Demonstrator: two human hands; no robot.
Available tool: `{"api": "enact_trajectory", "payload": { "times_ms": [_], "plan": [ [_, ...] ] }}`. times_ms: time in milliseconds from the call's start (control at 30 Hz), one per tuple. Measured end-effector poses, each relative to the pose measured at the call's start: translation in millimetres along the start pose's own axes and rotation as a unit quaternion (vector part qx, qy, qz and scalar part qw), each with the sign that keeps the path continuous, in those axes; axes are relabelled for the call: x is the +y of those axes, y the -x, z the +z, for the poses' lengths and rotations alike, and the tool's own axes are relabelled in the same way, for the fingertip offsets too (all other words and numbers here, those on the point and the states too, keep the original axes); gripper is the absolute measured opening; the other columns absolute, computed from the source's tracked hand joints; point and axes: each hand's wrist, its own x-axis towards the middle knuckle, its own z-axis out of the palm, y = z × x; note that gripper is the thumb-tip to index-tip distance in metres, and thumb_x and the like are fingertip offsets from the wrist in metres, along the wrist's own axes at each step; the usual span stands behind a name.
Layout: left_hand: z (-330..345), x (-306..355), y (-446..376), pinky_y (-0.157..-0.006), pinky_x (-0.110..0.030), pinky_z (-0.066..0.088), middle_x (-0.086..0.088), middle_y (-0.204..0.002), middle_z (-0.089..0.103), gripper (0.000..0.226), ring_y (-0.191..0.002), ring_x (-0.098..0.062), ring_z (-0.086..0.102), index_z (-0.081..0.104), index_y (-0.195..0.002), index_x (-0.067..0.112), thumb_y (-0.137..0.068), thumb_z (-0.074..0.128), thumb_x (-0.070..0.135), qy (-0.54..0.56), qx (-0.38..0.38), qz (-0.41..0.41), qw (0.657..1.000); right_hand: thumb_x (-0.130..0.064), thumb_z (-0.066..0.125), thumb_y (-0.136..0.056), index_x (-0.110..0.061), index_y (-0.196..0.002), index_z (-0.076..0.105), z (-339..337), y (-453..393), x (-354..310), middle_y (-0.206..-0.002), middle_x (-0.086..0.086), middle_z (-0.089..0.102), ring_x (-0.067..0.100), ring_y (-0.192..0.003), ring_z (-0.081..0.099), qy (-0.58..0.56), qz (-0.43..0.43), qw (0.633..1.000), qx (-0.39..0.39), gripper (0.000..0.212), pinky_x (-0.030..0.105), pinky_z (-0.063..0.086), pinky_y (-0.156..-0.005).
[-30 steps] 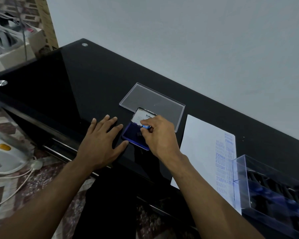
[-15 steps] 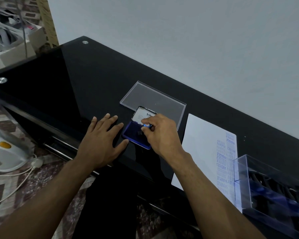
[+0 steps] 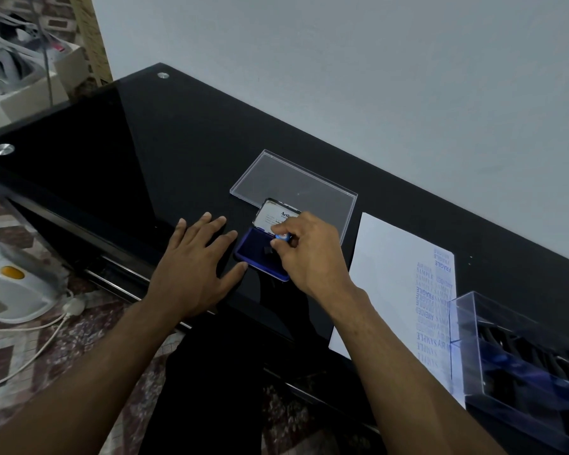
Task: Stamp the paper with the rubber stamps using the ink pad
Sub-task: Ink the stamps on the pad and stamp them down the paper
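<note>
1. Two hands at the ink pad (image 3: 255, 249): your right hand (image 3: 309, 254) pinches a rubber stamp (image 3: 281, 238) over the blue tray, hinged lid up.
2. Your left hand (image 3: 194, 267) lies flat, fingers spread, thumb touching the pad's edge.
3. The paper (image 3: 391, 284) lies right, touching a clear box (image 3: 473, 323) holding dark stamps.

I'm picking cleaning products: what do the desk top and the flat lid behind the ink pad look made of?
Desk top: seemingly black glass, glossy; it mirrors the wall and has round metal fixings at its corners. Flat lid: clear hard plastic, probably acrylic; the dark desk shows through it and its raised edges catch light.
</note>
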Motion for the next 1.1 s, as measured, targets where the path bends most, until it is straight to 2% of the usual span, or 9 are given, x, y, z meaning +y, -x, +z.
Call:
{"api": "enact_trajectory", "payload": {
  "times_ms": [167,433,900,1100],
  "plan": [
    [0.2,-0.3,0.2,-0.124,-0.053,0.011,-0.003,-0.16,0.036,0.077,-0.153,-0.021,0.018,0.048,-0.147,0.026,-0.091,0.025,0.074,0.0,0.001,0.0,1.0,-0.022,0.068,-0.092,-0.018,-0.12,0.071,2.4,-2.6,0.9,-0.118,0.002,0.066,0.015,-0.108,0.061,0.014,0.005,1.0,-0.007,0.028,0.034,0.05,-0.099],
    [0.2,-0.8,0.1,-0.125,-0.053,0.01,-0.003,-0.16,0.035,0.079,-0.154,-0.021,0.017,0.047,-0.147,0.026,-0.09,0.023,0.075,0.002,-0.002,-0.003,1.0,-0.019,0.071,-0.088,-0.018,-0.111,0.074,0.5,1.1,0.8,-0.111,0.0,0.068,0.011,-0.098,0.061,-0.004,0.002,1.0,0.002,0.023,0.03,0.053,-0.093],
    [-4.3,0.7,-1.8,-0.125,-0.052,0.007,-0.002,-0.161,0.033,0.083,-0.154,-0.02,0.015,0.046,-0.148,0.027,-0.087,0.023,0.078,0.025,-0.016,-0.008,1.0,-0.021,0.067,-0.092,-0.018,-0.122,0.069,-0.9,0.2,-0.1,-0.122,0.004,0.065,0.016,-0.108,0.062,-0.005,0.017,1.0,-0.014,0.03,0.035,0.051,-0.099],
    [-12.4,17.2,-8.2,-0.125,-0.047,0.012,-0.006,-0.158,0.037,0.08,-0.152,-0.022,0.021,0.047,-0.147,0.021,-0.087,0.036,0.073,0.073,0.019,-0.004,0.997,-0.023,0.069,-0.091,-0.02,-0.121,0.07,-11.6,11.5,11.5,-0.121,0.001,0.066,0.011,-0.107,0.061,-0.036,0.02,0.997,0.062,0.03,0.028,0.054,-0.094]
  ]
}}
